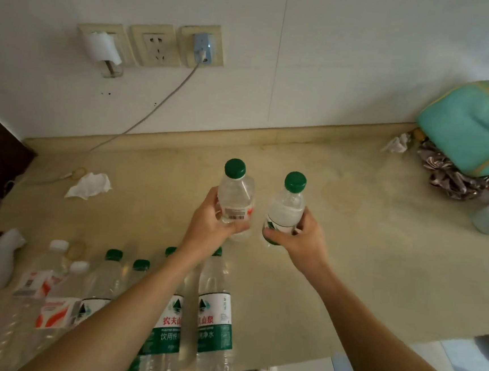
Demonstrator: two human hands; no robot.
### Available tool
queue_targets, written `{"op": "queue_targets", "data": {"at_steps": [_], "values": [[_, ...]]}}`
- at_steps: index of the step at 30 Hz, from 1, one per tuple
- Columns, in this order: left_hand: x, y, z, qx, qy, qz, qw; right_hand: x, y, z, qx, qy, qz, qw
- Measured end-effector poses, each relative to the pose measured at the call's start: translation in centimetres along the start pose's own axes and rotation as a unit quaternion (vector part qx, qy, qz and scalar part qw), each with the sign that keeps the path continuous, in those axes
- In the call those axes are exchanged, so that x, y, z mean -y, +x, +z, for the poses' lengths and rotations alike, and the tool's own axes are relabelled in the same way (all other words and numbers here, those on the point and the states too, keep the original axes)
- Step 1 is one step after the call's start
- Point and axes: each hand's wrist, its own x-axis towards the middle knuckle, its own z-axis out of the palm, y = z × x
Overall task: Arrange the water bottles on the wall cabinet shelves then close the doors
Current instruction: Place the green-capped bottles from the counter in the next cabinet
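One green-capped bottle (234,197) is gripped by the left hand (212,223), another bottle (286,211) by the right hand (303,241), fingers curled closed round each, above the surface (365,240).

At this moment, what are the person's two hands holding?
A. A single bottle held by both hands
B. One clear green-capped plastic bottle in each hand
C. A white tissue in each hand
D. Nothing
B: the left hand grips one clear green-capped plastic bottle and the right hand grips another, both above the beige countertop.
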Motion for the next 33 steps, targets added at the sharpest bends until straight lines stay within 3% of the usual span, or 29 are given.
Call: {"op": "queue_targets", "data": {"at_steps": [10,20,33], "values": [[-14.4,-0.3,-2.7,-0.013,-0.053,0.172,0.984,14.1,-3.0,-4.1,-0.093,0.099,-0.149,0.979],[-35.2,-2.0,-6.6,-0.066,-0.097,0.363,0.924,32.6,-6.0,-11.2,-0.163,0.138,-0.309,0.927],[-54.4,-4.0,-9.5,-0.073,-0.174,0.432,0.882,51.0,-6.6,-20.1,-0.195,0.107,-0.443,0.869]]}}
